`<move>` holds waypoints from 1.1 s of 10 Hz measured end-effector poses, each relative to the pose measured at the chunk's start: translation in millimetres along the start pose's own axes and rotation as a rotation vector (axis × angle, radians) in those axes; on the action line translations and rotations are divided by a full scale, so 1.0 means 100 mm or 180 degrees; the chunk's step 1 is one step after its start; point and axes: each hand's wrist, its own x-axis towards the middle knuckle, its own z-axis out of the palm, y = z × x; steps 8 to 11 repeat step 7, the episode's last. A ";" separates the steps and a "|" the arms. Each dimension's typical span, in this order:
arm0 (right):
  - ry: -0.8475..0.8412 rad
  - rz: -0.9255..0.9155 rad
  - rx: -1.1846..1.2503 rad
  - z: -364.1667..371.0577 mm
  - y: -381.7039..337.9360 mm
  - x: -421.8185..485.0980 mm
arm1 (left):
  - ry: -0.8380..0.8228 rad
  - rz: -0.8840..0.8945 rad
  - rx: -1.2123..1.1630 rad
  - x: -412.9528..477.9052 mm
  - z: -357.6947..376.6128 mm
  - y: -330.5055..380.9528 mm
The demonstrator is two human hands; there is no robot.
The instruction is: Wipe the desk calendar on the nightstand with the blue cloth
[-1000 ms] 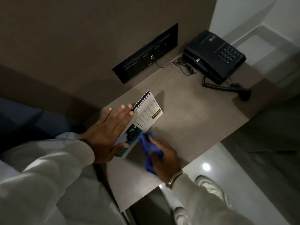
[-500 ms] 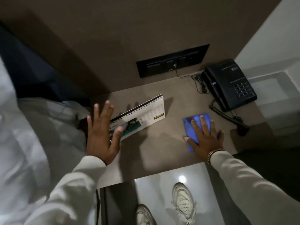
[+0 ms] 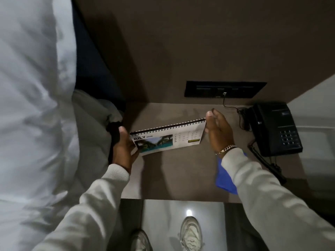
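Note:
The spiral-bound desk calendar (image 3: 167,137), showing a July page with a pool photo, stands on the brown nightstand (image 3: 181,178). My left hand (image 3: 125,147) grips its left end. My right hand (image 3: 218,131) holds its right end, thumb at the spiral binding. The blue cloth (image 3: 223,176) lies flat on the nightstand near the front right, partly hidden under my right sleeve; neither hand touches it.
A black telephone (image 3: 276,128) with a coiled cord sits at the right of the nightstand. A black socket panel (image 3: 224,89) is on the wall behind. White bedding (image 3: 32,105) fills the left. My shoes (image 3: 191,232) stand on the glossy floor below.
My right hand left the blue cloth on the nightstand and moved to the calendar's right end. My left hand closed on the left end. The view tilted further down.

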 end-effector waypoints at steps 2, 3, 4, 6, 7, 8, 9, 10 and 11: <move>0.0224 0.0124 0.0772 0.07 -0.10 0.26 | -0.0368 0.0109 0.0087 0.41 0.28 0.37; 0.0255 -0.0053 0.0823 0.15 -0.17 0.47 | -0.0448 0.0172 0.0291 0.60 0.40 0.54; 0.0342 -0.0125 0.0820 0.18 -0.17 0.61 | -0.0476 0.0194 0.0482 0.78 0.46 0.63; 0.0408 -0.0016 0.0852 0.16 -0.24 0.51 | -0.0342 0.0625 0.1581 0.96 0.46 0.77; 0.0995 -0.0428 0.0152 -0.12 -0.44 0.37 | -0.0173 0.0802 0.1957 0.93 0.35 0.78; 0.0995 -0.0428 0.0152 -0.12 -0.44 0.37 | -0.0173 0.0802 0.1957 0.93 0.35 0.78; 0.0995 -0.0428 0.0152 -0.12 -0.44 0.37 | -0.0173 0.0802 0.1957 0.93 0.35 0.78; 0.0995 -0.0428 0.0152 -0.12 -0.44 0.37 | -0.0173 0.0802 0.1957 0.93 0.35 0.78; 0.0995 -0.0428 0.0152 -0.12 -0.44 0.37 | -0.0173 0.0802 0.1957 0.93 0.35 0.78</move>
